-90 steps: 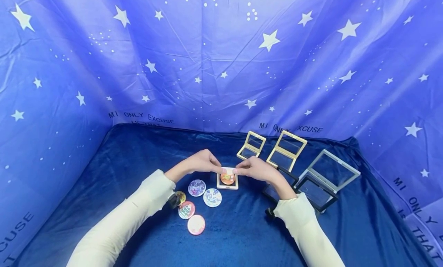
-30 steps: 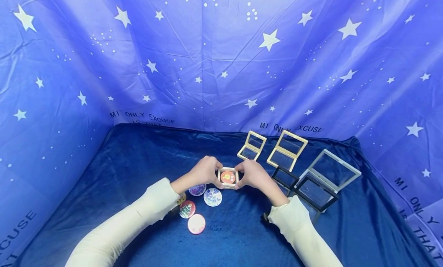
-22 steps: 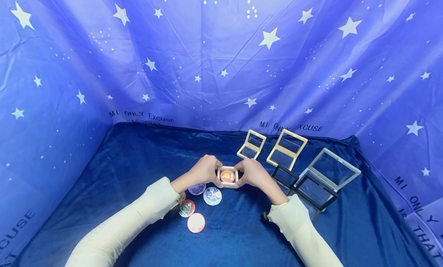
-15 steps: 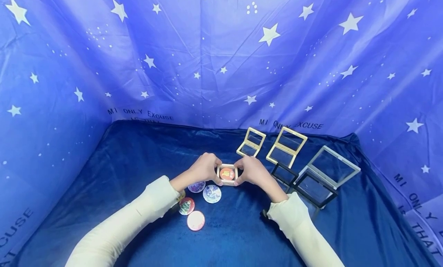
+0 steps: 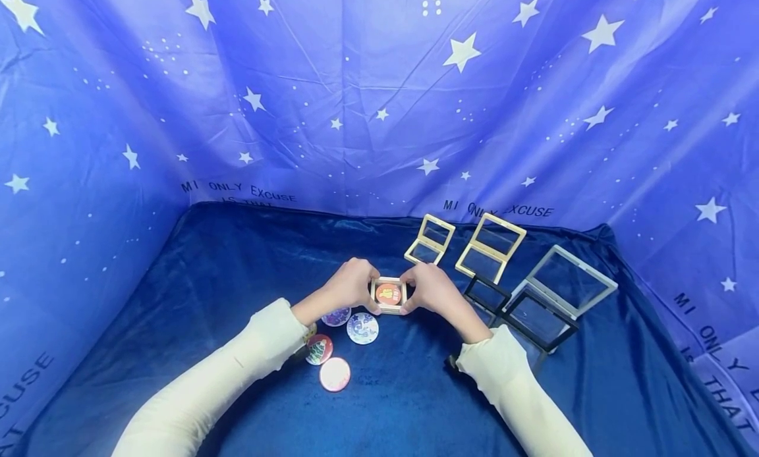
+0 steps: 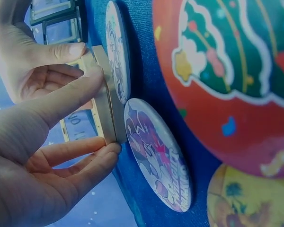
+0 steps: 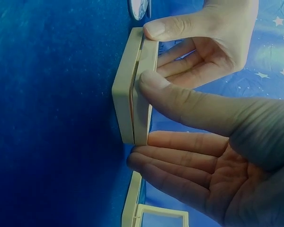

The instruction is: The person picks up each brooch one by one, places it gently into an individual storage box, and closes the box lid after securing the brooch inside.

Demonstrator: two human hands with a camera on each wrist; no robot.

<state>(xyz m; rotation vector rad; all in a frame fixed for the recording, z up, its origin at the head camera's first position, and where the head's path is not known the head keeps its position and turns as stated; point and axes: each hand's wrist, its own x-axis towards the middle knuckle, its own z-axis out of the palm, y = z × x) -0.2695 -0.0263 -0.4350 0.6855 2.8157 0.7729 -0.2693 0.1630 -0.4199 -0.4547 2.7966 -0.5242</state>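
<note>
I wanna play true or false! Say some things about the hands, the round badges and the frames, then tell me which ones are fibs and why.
1. The left hand and the right hand both hold the small frame. True.
2. The badge with the tree is inside that frame. False: the tree badge lies on the blue cloth.
3. An orange badge shows inside the frame being held. True.
4. The held frame is wide open. False: its two halves are almost together.
5. Two yellow frames stand open beyond the right hand. True.
6. The pink badge is square. False: the pink badge is round.
</note>
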